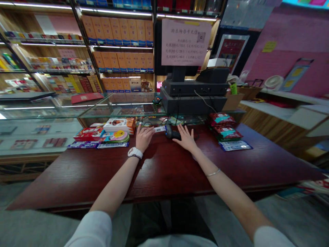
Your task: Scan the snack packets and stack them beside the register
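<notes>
My left hand [144,138], with a white watch on its wrist, pinches a small white-and-blue packet [159,129] that shows dark printing. The packet's far end is right at the head of a black barcode scanner [169,131] lying on the dark red table [164,168]. Fingers spread, my right hand [187,139] rests at the scanner's handle end; whether it presses on the handle I cannot tell. Left of my left hand are stacked snack boxes and packets [113,135]. On the right stands a pile of red and green snack bags [223,125], with a blue-white packet [235,146] in front.
Behind the table is a glass display counter [120,103]. A black cash register [194,97] stands on it, a pink printed sheet [185,42] on its screen. Cables hang down toward the scanner. Shelves of orange boxes [120,31] line the back.
</notes>
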### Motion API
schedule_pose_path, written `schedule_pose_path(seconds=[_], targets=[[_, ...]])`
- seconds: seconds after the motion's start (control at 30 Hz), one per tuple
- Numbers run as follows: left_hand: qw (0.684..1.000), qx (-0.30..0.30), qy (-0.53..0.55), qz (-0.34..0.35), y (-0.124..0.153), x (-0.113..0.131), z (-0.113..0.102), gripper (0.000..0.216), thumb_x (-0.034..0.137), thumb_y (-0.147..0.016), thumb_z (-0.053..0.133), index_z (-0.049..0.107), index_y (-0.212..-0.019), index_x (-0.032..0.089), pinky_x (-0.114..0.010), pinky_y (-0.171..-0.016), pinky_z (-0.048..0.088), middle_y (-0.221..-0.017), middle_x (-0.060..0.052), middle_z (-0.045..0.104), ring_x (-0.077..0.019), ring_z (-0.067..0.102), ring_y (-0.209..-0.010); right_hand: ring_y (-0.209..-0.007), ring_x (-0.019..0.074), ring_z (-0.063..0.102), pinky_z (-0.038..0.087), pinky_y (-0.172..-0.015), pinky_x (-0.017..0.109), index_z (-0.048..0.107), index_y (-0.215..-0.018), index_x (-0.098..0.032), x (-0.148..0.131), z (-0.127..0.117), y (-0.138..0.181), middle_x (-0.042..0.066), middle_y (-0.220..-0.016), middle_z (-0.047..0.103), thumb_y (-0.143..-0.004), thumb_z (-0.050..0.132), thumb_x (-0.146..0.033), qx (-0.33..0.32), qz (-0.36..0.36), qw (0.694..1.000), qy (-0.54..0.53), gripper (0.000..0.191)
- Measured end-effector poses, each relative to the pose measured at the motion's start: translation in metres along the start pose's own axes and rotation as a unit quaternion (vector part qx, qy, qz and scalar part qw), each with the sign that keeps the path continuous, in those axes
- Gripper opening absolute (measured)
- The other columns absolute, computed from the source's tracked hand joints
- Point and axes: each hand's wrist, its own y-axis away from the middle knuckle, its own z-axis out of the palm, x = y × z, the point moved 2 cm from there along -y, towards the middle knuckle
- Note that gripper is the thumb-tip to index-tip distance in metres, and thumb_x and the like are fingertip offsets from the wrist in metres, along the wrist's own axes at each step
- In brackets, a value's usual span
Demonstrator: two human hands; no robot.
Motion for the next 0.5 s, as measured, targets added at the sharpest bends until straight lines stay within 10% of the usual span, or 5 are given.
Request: schedule_pose_path(seconds=[0.5], targets=[[1.0,-0.015,0.004,-0.022,0.001,0.001,0.001,0.018,0.027,-0.094,0.056,0.072,-0.102,0.03,-0.057,-0.122,0.021,-0.116,0.002,0.074,-0.0212,0.065,-0.1,-0.143,0.0287,0.035,0.026,-0.116,0.058,0.024,-0.155,-0.022,-0.001,0.023,-0.01,0.009,-0.158,0.036,-0.094,0.044,-0.024,-0.037,-0.048,0.998,-0.018,0.064]])
